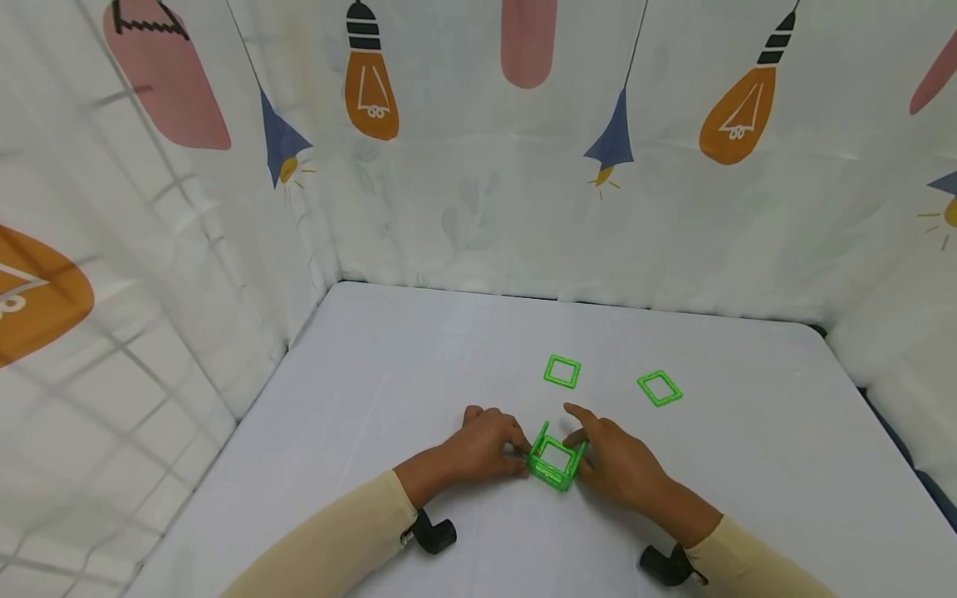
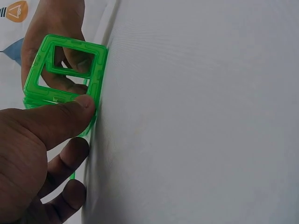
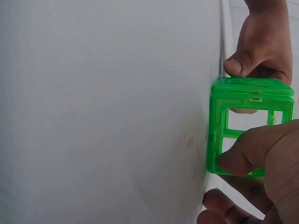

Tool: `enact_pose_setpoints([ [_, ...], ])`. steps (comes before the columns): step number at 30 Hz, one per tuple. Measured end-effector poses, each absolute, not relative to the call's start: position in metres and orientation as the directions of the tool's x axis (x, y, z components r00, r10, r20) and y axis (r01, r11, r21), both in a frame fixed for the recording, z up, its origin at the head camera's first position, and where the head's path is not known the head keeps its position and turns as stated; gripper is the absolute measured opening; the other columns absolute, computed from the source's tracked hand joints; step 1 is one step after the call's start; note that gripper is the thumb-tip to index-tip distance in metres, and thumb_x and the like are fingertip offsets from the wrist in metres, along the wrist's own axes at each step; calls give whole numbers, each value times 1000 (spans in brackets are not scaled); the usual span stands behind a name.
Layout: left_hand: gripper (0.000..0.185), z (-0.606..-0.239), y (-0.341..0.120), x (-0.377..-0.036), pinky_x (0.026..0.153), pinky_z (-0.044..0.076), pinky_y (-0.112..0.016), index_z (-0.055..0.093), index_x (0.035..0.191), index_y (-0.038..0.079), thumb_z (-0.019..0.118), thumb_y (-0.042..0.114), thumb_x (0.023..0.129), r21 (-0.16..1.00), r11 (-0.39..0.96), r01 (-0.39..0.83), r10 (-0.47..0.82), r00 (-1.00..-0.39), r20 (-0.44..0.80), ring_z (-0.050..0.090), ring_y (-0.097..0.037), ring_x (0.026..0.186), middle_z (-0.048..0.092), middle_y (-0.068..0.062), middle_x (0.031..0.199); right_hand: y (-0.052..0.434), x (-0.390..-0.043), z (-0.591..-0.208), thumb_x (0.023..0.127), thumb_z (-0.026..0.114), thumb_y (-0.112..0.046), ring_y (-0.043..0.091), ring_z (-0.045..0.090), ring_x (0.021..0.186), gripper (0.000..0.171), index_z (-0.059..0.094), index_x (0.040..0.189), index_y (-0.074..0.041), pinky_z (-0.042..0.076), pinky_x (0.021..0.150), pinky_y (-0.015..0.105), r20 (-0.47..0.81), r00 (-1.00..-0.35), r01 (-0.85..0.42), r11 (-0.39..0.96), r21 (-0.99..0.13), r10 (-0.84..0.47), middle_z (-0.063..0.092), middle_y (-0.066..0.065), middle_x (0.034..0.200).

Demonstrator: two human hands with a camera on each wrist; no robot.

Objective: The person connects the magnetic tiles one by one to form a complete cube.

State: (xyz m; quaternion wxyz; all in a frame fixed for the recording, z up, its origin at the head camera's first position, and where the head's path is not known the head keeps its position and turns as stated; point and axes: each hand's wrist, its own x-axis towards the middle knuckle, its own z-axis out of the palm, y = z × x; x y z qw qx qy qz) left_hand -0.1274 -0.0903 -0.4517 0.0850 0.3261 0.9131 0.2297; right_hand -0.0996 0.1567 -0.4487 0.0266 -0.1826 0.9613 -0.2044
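Note:
An open box of green see-through magnetic tiles, each a square frame, stands on the white table between the two hands. My left hand holds its left side, and in the left wrist view the thumb presses on a tile frame. From the other side my right hand grips the box, its thumb lying on the lower part of a frame in the right wrist view. The top of the box is open in the head view. Parts of the fingers are hidden behind the tiles.
Two loose green square tiles lie flat beyond the hands, one tile behind the box and another tile farther right. The white table ends at a patterned cloth wall. Each wrist carries a black camera.

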Motion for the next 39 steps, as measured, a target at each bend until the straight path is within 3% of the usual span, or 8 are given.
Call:
enact_pose_setpoints([
  [17, 22, -452, -88, -128, 88, 28, -40, 84, 100, 25, 90, 30, 79, 466, 700, 541, 618, -786, -16, 56, -6, 100, 67, 20, 100, 168, -110, -442, 85, 76, 0, 17, 62, 109, 82, 37, 156, -14, 49, 74, 33, -14, -926, -337, 845, -416, -377, 70, -16, 112],
  [22, 22, -452, -89, -128, 88, 28, -40, 84, 99, 25, 90, 30, 79, 469, 700, 538, 616, -788, -15, 56, -5, 99, 67, 20, 98, 177, -123, -440, 89, 77, -7, 20, 63, 103, 78, 37, 156, -11, 49, 70, 32, 27, -932, -340, 843, -416, -363, 72, -9, 114],
  [29, 20, -453, -89, -128, 88, 28, -40, 84, 99, 25, 89, 30, 80, 471, 698, 539, 620, -785, -20, 55, -5, 99, 66, 21, 98, 187, -142, -437, 93, 76, -17, 29, 63, 114, 73, 38, 155, -11, 54, 80, 43, 47, -939, -329, 843, -425, -342, 72, -3, 118],
  [39, 21, -452, -89, -129, 90, 32, -40, 84, 100, 25, 89, 29, 80, 475, 691, 545, 624, -781, -12, 57, -5, 101, 68, 20, 99, 194, -164, -438, 95, 75, -26, 36, 58, 122, 72, 38, 156, -11, 51, 92, 52, 49, -952, -292, 845, -448, -303, 67, 7, 129],
])
